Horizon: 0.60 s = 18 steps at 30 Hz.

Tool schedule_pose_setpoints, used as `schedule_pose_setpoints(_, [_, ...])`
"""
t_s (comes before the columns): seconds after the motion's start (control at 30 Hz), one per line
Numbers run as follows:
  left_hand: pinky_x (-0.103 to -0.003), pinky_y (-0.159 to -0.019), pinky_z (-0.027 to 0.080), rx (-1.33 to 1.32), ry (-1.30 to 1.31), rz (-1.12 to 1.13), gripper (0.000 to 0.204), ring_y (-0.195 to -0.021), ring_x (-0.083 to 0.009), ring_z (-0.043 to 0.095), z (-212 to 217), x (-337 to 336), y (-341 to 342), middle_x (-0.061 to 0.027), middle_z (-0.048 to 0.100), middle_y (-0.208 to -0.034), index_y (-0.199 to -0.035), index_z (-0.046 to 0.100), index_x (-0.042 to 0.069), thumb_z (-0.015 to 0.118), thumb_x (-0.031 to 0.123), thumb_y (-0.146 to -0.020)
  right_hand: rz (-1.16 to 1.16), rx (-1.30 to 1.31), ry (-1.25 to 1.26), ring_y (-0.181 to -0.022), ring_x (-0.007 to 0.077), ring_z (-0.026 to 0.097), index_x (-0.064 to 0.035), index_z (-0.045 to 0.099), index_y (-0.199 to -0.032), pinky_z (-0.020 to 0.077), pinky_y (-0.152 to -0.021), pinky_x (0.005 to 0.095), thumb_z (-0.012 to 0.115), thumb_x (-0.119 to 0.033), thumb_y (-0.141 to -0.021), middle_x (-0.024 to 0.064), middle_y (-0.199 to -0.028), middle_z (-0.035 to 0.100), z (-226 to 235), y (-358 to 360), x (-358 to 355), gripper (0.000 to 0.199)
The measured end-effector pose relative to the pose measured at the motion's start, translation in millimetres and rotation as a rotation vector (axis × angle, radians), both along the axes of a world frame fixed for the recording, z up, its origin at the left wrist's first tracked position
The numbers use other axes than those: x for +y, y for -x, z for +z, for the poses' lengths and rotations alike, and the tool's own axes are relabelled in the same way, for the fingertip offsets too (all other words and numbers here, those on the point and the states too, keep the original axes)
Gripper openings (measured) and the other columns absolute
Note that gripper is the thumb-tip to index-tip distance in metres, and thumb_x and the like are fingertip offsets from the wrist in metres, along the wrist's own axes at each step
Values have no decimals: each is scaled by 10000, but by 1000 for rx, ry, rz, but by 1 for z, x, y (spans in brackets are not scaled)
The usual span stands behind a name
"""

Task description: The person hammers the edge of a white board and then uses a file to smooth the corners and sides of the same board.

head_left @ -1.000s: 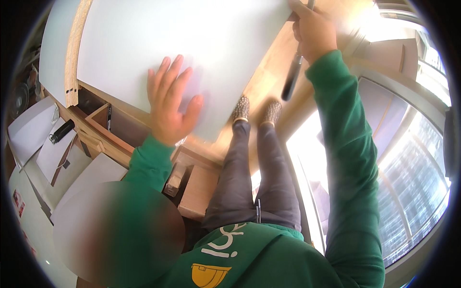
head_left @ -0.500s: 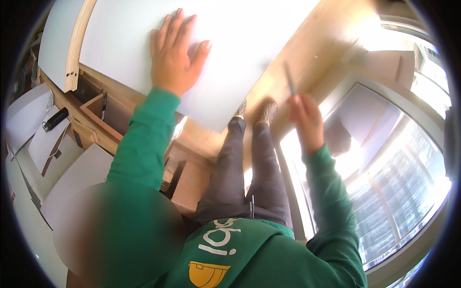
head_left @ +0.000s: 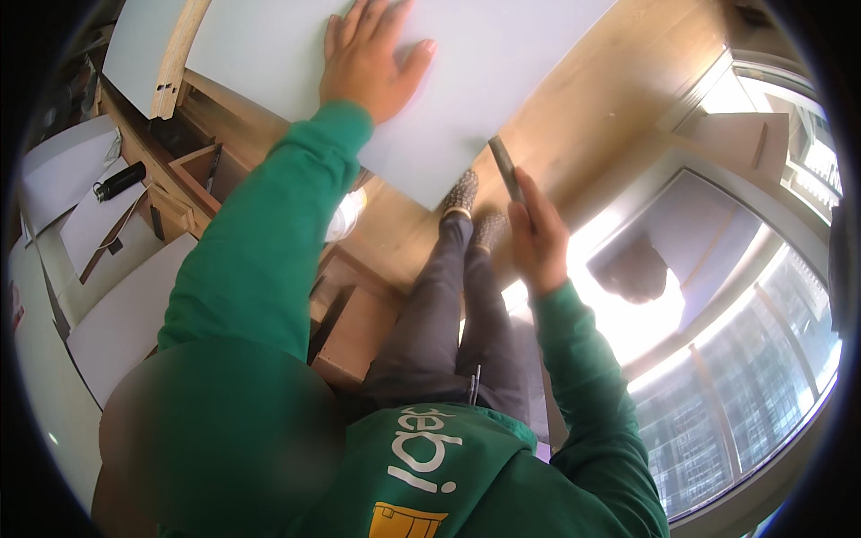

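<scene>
A large white board (head_left: 484, 81) extends across the top of the view, one corner pointing toward my feet. My left hand (head_left: 372, 72) lies flat on it, fingers spread and thumb out to the right. In my right hand (head_left: 541, 235) is a narrow, flat grey file (head_left: 505, 169), its far end pointing up and left toward the board's right edge. My fingers are wrapped round its near end, which they hide. The file's tip appears close to the edge; whether it touches cannot be told.
Wooden drawer boxes (head_left: 208, 170) stand left of the board, beside an upright plywood edge (head_left: 179, 63). A black bottle (head_left: 119, 181) lies on white panels further left. A white bucket (head_left: 345, 215) sits below my left forearm. Windows (head_left: 717, 394) line the right side.
My right hand has brought the file left, closer to the board's edge. My left hand stays flat on the board; the whole view has shifted slightly.
</scene>
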<state>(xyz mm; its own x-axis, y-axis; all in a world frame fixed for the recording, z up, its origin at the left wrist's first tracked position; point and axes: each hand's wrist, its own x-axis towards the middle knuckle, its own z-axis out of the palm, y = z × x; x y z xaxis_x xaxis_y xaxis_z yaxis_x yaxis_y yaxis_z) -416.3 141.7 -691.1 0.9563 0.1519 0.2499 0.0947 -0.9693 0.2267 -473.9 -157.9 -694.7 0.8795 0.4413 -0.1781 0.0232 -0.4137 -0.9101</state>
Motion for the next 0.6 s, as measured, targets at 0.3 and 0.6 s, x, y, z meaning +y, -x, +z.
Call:
schedule_pose_setpoints(0.3, [-571, -1205, 223, 17, -45, 11, 612, -1445, -403, 351, -8, 0, 3, -219, 406, -1550, -1458, 468, 40, 614, 333, -941, -9, -42, -30, -655, 176, 512, -159, 636, -1384, 468, -639, 301, 668, 5, -929, 68, -742, 491, -10, 30, 6, 485])
schedule_pose_setpoints(0.6, [-563, -1222, 187, 61, -12, 23, 619, -1470, -384, 316, -9, -1, 3, -220, 381, -1569, -1476, 444, 34, 596, 344, -961, -14, -61, -15, -628, 185, 517, -139, 660, -1349, 464, -623, 296, 661, 21, -936, 72, -737, 512, -14, 67, 7, 443])
